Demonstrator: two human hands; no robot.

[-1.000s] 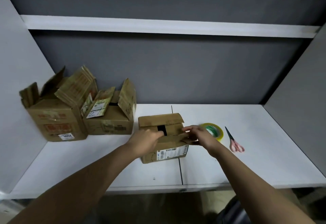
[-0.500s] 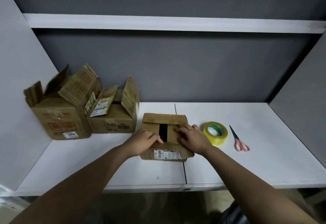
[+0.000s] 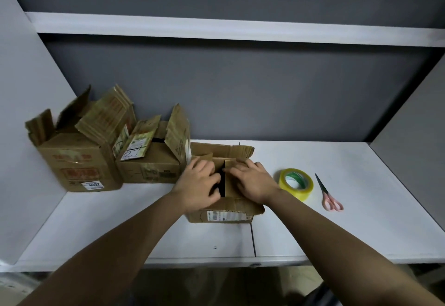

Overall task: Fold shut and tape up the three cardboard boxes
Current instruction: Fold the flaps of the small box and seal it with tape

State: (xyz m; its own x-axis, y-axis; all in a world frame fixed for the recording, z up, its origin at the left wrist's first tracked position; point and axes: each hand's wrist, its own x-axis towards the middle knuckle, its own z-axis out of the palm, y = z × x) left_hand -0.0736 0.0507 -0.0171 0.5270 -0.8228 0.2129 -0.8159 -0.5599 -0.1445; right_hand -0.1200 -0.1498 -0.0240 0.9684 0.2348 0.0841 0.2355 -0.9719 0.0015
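A small cardboard box [image 3: 226,215] with a white label on its front sits in the middle of the white table. My left hand [image 3: 196,185] presses its left inner flap down, and my right hand [image 3: 252,181] presses the right inner flap down, with a dark gap between the two flaps. The far flap [image 3: 224,149] still stands up behind my fingers. Two more boxes stand open at the left: a big one [image 3: 77,161] by the side wall and a middle one [image 3: 151,163] next to it, flaps upright.
A roll of yellow tape [image 3: 296,183] lies just right of the small box, with pink-handled scissors [image 3: 328,193] further right. The white table [image 3: 361,221] is enclosed by a grey back wall and side panels. A shelf [image 3: 216,28] runs overhead.
Both hands slid further over the small box's top, pushing the side flaps flatter. The far flap has sprung up behind them. The view shifted slightly downward.
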